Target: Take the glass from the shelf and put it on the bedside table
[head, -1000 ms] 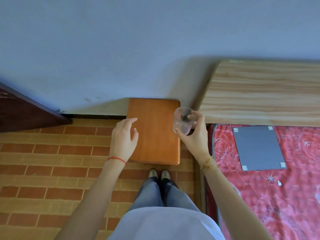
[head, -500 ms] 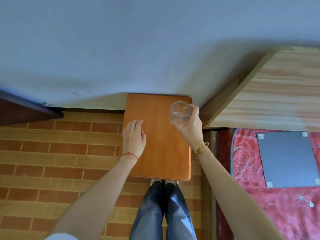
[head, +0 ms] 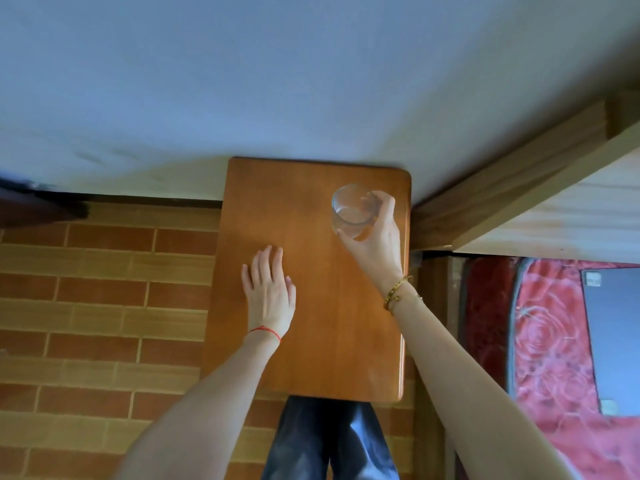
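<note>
Done: our right hand (head: 375, 237) grasps the clear glass (head: 353, 211) over the bedside surface (head: 332, 334), far right corner.
Left: we set it down and let go; contact unclear.
Left hand (head: 270, 296): released, flat, empty.

This is a bedroom in a home. A small orange-brown wooden bench (head: 311, 306) with rounded corners stands against a plain pale blue-grey wall (head: 277, 81), right beside a bed. The bed shows at the right edge as a mattress (head: 547, 341) covered in red cloth with a rose pattern, with a flat grey rectangular thing (head: 616, 341) lying on it. Above the bed runs a pale wooden shelf (head: 554, 209) with a light timber frame. The floor (head: 104, 306) is laid with brick-pattern tiles in reddish brown and tan. A dark wooden edge (head: 34, 209) shows at the far left, too blurred to identify.
</note>
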Tool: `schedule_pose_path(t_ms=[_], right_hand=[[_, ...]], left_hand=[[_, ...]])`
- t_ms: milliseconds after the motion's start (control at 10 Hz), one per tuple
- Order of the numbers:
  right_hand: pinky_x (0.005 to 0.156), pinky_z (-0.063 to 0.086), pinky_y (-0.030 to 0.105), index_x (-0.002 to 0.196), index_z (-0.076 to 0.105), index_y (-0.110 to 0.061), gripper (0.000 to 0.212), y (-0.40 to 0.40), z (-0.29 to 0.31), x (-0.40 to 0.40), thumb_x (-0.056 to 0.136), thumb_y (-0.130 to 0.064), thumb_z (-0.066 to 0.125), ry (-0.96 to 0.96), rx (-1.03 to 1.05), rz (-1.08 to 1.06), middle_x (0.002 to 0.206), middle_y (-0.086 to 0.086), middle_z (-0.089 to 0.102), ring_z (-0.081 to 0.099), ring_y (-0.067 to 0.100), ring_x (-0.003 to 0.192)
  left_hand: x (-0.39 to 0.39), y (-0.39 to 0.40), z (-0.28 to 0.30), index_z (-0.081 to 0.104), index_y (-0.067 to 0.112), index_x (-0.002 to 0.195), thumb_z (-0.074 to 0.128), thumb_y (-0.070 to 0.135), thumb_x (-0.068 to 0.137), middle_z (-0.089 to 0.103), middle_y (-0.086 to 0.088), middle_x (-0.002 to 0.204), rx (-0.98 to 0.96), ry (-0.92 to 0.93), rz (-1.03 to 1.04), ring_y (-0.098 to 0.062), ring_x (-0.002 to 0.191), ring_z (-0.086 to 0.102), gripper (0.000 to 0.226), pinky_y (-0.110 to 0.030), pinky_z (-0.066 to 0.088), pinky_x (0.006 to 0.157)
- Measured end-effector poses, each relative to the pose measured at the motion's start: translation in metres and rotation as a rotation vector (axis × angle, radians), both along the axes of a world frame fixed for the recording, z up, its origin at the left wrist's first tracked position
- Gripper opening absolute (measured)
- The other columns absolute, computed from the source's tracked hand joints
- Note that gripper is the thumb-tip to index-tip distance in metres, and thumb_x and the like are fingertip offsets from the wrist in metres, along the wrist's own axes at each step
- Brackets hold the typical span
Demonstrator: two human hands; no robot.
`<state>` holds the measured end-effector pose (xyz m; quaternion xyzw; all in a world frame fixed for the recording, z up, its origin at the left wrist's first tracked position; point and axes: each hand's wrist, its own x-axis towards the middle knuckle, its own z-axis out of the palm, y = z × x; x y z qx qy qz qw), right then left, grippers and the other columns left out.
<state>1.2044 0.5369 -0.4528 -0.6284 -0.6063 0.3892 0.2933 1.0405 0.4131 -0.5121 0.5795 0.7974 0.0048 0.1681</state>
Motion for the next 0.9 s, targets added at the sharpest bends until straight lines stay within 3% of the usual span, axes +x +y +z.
schedule_pose_path(t_ms=[100, 600, 800, 900], right_hand=[[0.081, 0.038, -0.003, 0.132, 0.038, -0.011, 0.074, 0.003, -0.014, -0.004, 0.073, -0.015, 0.081, 0.019, -0.002, -0.003, 0.128, 0.004, 0.056, 0.058, 0.014, 0.108], [0.093, 0.041, 0.005, 0.130, 0.038, -0.013, 0.072, 0.004, -0.048, -0.009, 0.072, -0.011, 0.081, 0.041, 0.040, 0.017, 0.124, -0.006, 0.048, 0.055, 0.015, 0.115], [0.090, 0.039, 0.003, 0.134, 0.037, -0.015, 0.074, 0.004, -0.051, -0.007, 0.075, -0.015, 0.081, 0.028, -0.006, 0.035, 0.127, -0.007, 0.046, 0.052, 0.013, 0.118], [0.097, 0.038, 0.013, 0.138, 0.036, -0.013, 0.080, 0.004, -0.048, -0.006, 0.074, -0.017, 0.083, -0.028, -0.061, 0.052, 0.136, 0.003, 0.048, 0.049, 0.018, 0.127]], left_hand=[[0.003, -0.004, -0.016, 0.036, 0.011, 0.146, 0.036, 0.026, 0.096, 0.039, -0.015, 0.150, 0.027, 0.019, 0.018, -0.032, 0.141, 0.034, 0.052, -0.054, 0.026, 0.115], [-0.001, -0.008, -0.031, 0.040, 0.014, 0.146, 0.037, 0.029, 0.095, 0.040, -0.011, 0.151, 0.150, 0.066, 0.034, -0.029, 0.141, 0.033, 0.053, -0.053, 0.018, 0.118], [-0.001, -0.009, -0.032, 0.040, 0.014, 0.145, 0.038, 0.030, 0.095, 0.040, -0.012, 0.151, 0.175, 0.084, 0.016, -0.029, 0.141, 0.033, 0.053, -0.052, 0.018, 0.118], [-0.001, -0.006, -0.028, 0.039, 0.013, 0.146, 0.036, 0.030, 0.096, 0.040, -0.013, 0.151, 0.162, 0.100, 0.021, -0.031, 0.140, 0.034, 0.053, -0.052, 0.018, 0.118]])
